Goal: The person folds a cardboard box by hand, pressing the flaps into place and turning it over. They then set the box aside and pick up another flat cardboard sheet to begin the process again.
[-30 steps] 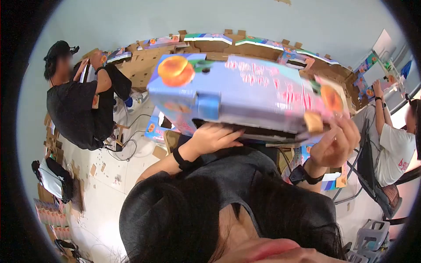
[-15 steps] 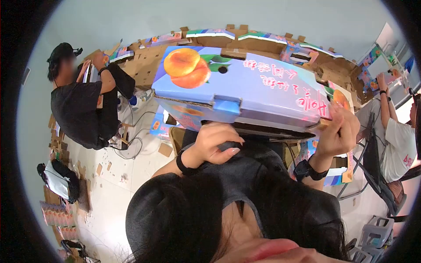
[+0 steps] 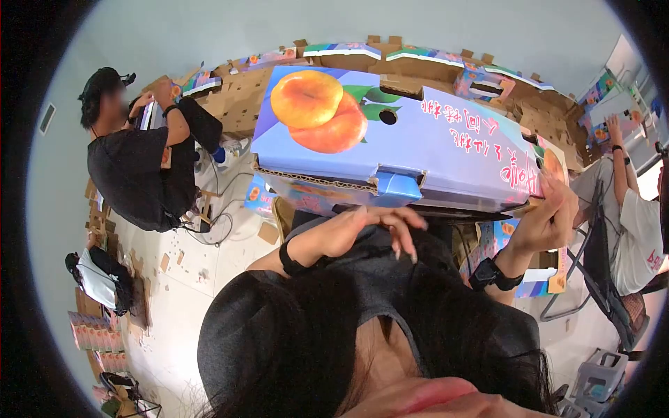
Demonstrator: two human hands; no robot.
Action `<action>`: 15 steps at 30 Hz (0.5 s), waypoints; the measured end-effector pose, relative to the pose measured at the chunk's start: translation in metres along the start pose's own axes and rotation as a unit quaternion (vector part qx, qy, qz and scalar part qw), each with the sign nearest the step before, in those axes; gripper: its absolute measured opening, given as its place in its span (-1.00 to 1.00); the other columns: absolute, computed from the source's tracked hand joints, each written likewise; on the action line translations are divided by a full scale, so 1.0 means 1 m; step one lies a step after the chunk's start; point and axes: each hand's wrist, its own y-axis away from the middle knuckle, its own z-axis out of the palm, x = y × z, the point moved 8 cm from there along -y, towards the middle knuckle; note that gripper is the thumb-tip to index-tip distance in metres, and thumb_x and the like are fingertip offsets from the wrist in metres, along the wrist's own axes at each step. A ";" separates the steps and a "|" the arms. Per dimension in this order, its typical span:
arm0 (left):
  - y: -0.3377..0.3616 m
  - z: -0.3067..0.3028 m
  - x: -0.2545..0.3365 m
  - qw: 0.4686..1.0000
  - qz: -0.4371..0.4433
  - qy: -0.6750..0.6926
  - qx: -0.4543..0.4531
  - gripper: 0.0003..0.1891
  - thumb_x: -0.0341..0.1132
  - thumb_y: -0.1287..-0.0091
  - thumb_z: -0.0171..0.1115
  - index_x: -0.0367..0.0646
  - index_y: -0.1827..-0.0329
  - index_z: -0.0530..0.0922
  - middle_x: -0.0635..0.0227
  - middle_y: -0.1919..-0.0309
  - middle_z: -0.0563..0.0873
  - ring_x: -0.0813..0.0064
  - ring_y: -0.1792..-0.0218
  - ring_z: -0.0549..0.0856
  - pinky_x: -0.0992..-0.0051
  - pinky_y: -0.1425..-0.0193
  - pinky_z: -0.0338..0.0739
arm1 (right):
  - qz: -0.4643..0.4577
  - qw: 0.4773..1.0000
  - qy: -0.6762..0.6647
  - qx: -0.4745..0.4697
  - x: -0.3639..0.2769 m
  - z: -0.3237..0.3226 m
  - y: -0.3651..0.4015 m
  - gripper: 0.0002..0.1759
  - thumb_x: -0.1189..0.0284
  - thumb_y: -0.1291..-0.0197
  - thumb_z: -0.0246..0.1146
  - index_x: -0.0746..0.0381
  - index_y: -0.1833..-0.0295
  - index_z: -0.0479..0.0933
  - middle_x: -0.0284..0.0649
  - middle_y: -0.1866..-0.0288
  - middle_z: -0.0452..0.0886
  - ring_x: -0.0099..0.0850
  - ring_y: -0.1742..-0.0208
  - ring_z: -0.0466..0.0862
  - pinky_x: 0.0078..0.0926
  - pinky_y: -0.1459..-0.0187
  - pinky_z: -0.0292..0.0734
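Note:
A blue-purple cardboard fruit box (image 3: 456,164), printed with orange peaches and pink lettering, is held up in front of my chest. It is folded into shape, with cut-out holes in its top panel. A blue tab (image 3: 398,187) sticks out at the near edge of that panel. My right hand (image 3: 547,216) is closed on the box's right corner, thumb and fingers pinched at the edge. My left hand (image 3: 373,226) is just below the near edge under the tab, its fingers apart and loosely bent. The box's underside is mostly hidden.
On the left a seated person (image 3: 136,174) in black handles a carton. At the right another person (image 3: 631,226) in a white shirt sits on a folding chair (image 3: 599,265). Cardboard cartons (image 3: 341,50) line the wall. A black cable (image 3: 224,226) and cardboard scraps lie on the floor; grey stools (image 3: 601,373) stand lower right.
My left hand has let its curled fingers spread and shifted slightly right along the near edge. The box appears further right and slightly tilted; my right hand keeps its corner.

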 end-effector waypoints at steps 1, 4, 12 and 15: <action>-0.003 0.002 0.000 1.000 0.006 0.021 -0.013 0.14 0.61 -0.35 -0.54 -0.38 -0.31 0.51 0.06 -0.12 0.69 0.36 -0.01 0.70 0.39 -0.17 0.49 | -0.005 1.000 -0.002 0.001 0.001 0.000 0.000 -0.63 0.46 -0.49 0.09 0.39 0.28 0.75 -0.09 0.26 0.79 -0.22 0.20 0.75 -0.31 0.03 0.59; -0.006 -0.004 0.002 0.994 0.023 0.105 0.027 0.03 0.51 -0.40 -0.36 -0.37 -0.44 0.36 0.02 -0.36 0.51 0.28 -0.26 0.56 0.28 -0.38 0.34 | -0.010 1.000 -0.005 0.006 0.001 -0.001 0.001 -0.61 0.45 -0.53 0.06 0.40 0.25 0.74 -0.10 0.24 0.78 -0.22 0.20 0.74 -0.35 0.05 0.60; -0.003 -0.034 0.008 0.932 0.126 0.281 0.193 -0.29 -0.02 -0.40 0.23 -0.13 -0.54 0.28 0.21 -0.47 0.43 0.22 -0.53 0.33 0.07 -0.64 0.06 | 0.014 1.000 0.010 0.005 -0.001 0.000 0.004 -0.71 0.52 -0.43 0.15 0.38 0.25 0.75 -0.11 0.24 0.80 -0.24 0.19 0.72 -0.32 0.00 0.55; 0.001 -0.047 0.000 0.941 0.114 0.225 0.225 -0.15 0.14 -0.27 0.32 -0.01 -0.58 0.28 0.25 -0.53 0.37 0.13 -0.57 0.27 -0.03 -0.66 -0.01 | -0.005 1.000 -0.001 0.020 -0.009 0.001 0.005 -0.74 0.52 -0.40 0.18 0.35 0.27 0.75 -0.11 0.23 0.80 -0.23 0.20 0.71 -0.32 0.01 0.52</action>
